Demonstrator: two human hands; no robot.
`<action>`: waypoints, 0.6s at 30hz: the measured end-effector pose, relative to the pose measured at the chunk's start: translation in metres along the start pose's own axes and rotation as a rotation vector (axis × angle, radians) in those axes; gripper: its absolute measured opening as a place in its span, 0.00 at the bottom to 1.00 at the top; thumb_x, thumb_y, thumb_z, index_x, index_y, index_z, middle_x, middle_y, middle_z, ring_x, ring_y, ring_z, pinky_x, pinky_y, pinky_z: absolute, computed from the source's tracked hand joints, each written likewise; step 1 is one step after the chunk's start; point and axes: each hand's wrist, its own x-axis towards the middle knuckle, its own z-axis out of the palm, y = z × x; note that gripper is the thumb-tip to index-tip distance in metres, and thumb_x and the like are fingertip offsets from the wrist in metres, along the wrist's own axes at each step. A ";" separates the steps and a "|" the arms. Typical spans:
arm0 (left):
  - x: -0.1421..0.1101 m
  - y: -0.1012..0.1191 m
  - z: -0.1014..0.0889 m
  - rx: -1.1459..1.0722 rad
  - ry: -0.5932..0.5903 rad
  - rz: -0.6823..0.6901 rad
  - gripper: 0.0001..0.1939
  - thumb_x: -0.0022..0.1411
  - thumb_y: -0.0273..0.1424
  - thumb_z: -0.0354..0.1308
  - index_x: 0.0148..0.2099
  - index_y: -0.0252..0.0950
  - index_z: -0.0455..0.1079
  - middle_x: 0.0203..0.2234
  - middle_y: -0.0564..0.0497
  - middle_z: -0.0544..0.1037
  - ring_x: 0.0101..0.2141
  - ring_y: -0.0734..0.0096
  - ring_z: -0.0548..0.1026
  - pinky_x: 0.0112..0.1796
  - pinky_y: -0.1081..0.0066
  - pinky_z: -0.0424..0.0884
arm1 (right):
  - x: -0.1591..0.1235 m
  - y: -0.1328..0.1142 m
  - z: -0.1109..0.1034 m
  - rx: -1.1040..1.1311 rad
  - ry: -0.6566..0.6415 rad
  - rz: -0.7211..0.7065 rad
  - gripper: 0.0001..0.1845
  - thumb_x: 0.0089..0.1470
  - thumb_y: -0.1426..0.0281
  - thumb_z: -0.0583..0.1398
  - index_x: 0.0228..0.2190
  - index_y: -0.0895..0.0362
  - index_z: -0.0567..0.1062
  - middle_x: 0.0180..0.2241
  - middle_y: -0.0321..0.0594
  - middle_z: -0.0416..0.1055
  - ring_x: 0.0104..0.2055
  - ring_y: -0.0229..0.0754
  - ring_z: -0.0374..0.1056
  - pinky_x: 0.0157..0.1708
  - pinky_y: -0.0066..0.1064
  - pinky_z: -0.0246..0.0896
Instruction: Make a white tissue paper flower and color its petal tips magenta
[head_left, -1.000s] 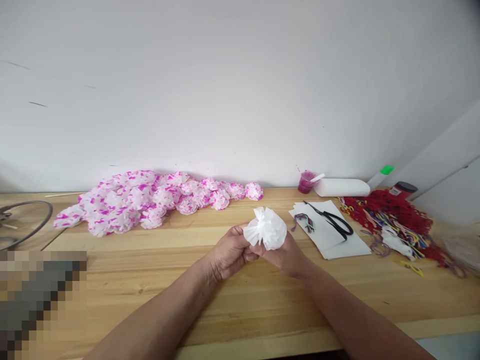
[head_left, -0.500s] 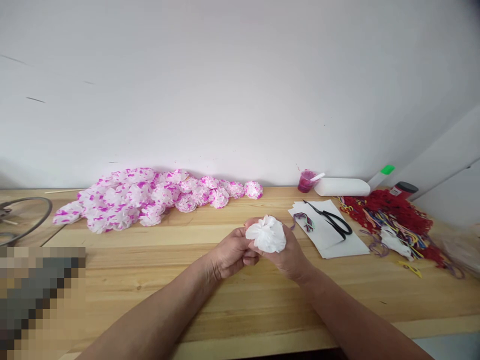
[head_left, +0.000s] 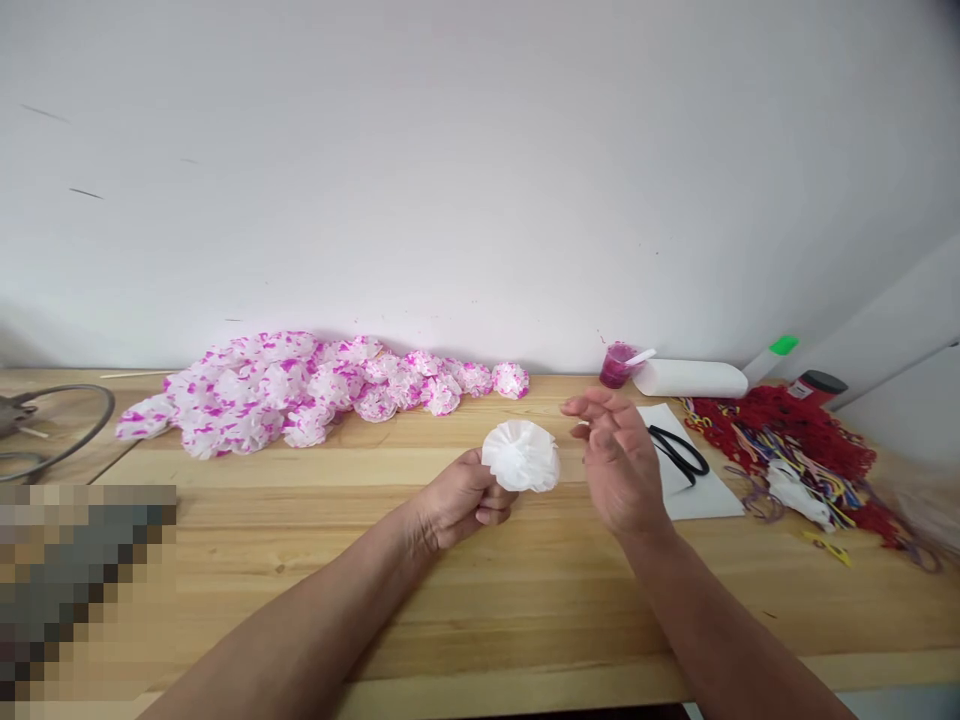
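A white paper flower with ruffled, rounded layers sits above the table, its base gripped by my left hand, whose fingers are curled closed. To the right of the flower, my right hand is raised with its fingers apart and nothing in them. It covers part of a stack of white paper sheets and part of the black-handled scissors lying on them. Along the wall at the left rests a pile of white paper flowers with magenta tips.
A cup of magenta liquid stands by the wall, a white stick in it. Beside it lie a white roll, a black-lidded jar and a tangle of red and coloured yarn. A grey cable loops at the far left.
My right hand has let go of the white flower and moved right, its fingers opening. The flower has become rounder and stays in my left hand.
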 end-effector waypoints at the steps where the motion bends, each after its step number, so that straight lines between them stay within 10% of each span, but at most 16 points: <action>1: -0.001 0.001 0.001 -0.014 -0.005 0.015 0.12 0.51 0.26 0.60 0.28 0.36 0.57 0.16 0.63 0.49 0.18 0.85 0.42 0.18 0.81 0.41 | 0.002 0.003 -0.002 0.016 -0.050 0.060 0.26 0.52 0.51 0.64 0.49 0.49 0.69 0.46 0.44 0.71 0.52 0.47 0.66 0.47 0.38 0.64; 8: -0.007 0.002 0.005 -0.048 -0.024 0.007 0.15 0.50 0.27 0.63 0.25 0.36 0.55 0.14 0.63 0.50 0.16 0.87 0.44 0.16 0.83 0.42 | -0.020 0.004 0.020 -0.081 -0.640 0.323 0.32 0.35 0.63 0.75 0.45 0.51 0.76 0.42 0.40 0.77 0.49 0.52 0.72 0.49 0.44 0.69; 11: -0.008 0.001 0.008 -0.012 -0.019 -0.047 0.14 0.49 0.29 0.63 0.25 0.36 0.57 0.11 0.62 0.54 0.13 0.86 0.48 0.14 0.82 0.41 | -0.023 0.003 0.026 -0.088 -0.686 0.349 0.22 0.39 0.66 0.74 0.39 0.51 0.79 0.38 0.37 0.78 0.46 0.50 0.73 0.49 0.43 0.69; 18: -0.008 -0.002 0.015 0.081 0.004 -0.197 0.09 0.39 0.26 0.59 0.23 0.36 0.59 0.07 0.57 0.63 0.10 0.84 0.52 0.14 0.81 0.40 | -0.020 0.014 0.025 0.110 -0.623 0.393 0.33 0.34 0.69 0.75 0.47 0.49 0.78 0.53 0.44 0.72 0.54 0.54 0.70 0.50 0.40 0.70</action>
